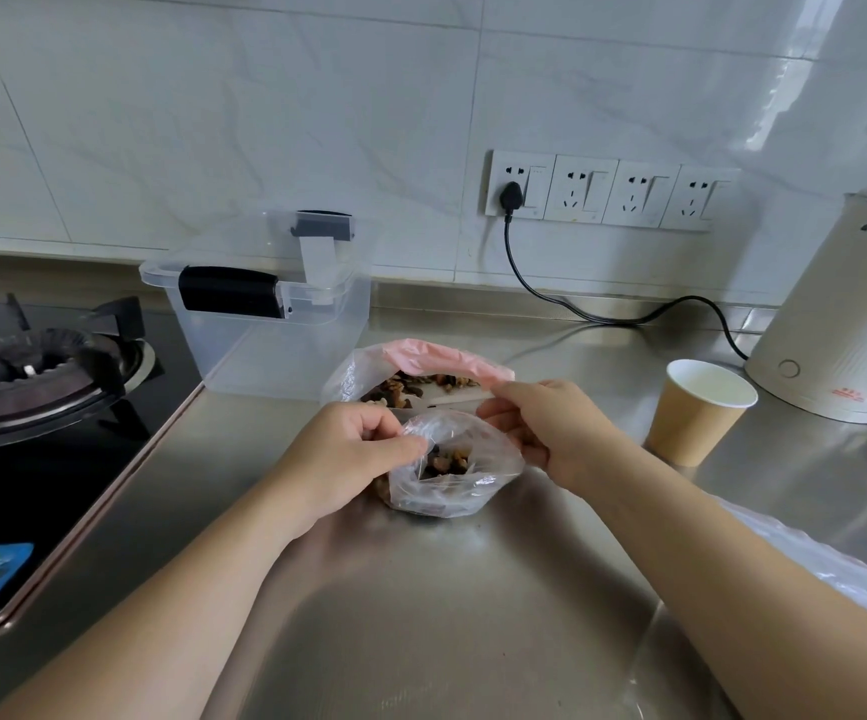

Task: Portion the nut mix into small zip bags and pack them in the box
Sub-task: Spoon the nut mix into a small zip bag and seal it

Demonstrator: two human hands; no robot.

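Small bag (454, 467) on counter (421, 615), big nut bag (410, 379) behind, box (265, 314) behind-left, cup (699, 410) right, stove (41, 366) far left

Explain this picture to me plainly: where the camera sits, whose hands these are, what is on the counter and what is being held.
There is no machine here. A camera worn on a person's head looks forward and down, so the two bare arms reach in from the bottom edge. The left hand and right hand each pinch one side of the mouth of a small clear zip bag, which has some nut mix in it and rests on the steel counter. Just behind it lies a bigger bag of nuts with a pink top. Further back stands a clear plastic box with black latches. To the right are a paper cup and a cream kettle; to the left is a gas burner.
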